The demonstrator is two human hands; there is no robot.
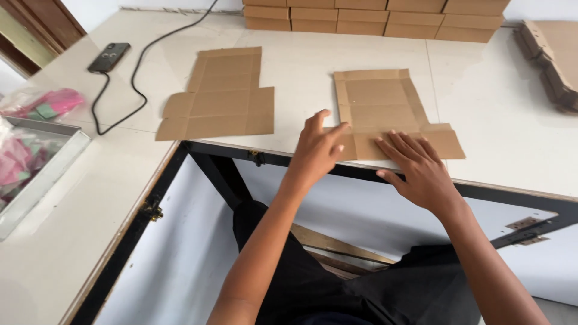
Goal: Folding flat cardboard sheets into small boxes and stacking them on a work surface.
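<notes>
A flat brown cardboard box blank [382, 106] lies on the white table [494, 120] near its front edge. My left hand [317, 147] presses its fingers on the blank's lower left flap. My right hand [415, 168] lies flat on the lower right flap, fingers spread. Neither hand grips anything. A second flat cardboard blank [220, 96] lies apart to the left, untouched.
Folded cardboard boxes [373, 17] are stacked at the table's back, more [551, 54] at the far right. A black phone [108, 57] with a black cable [129, 78] lies at the back left. A metal tray [45, 165] with pink and green bits stands on the left.
</notes>
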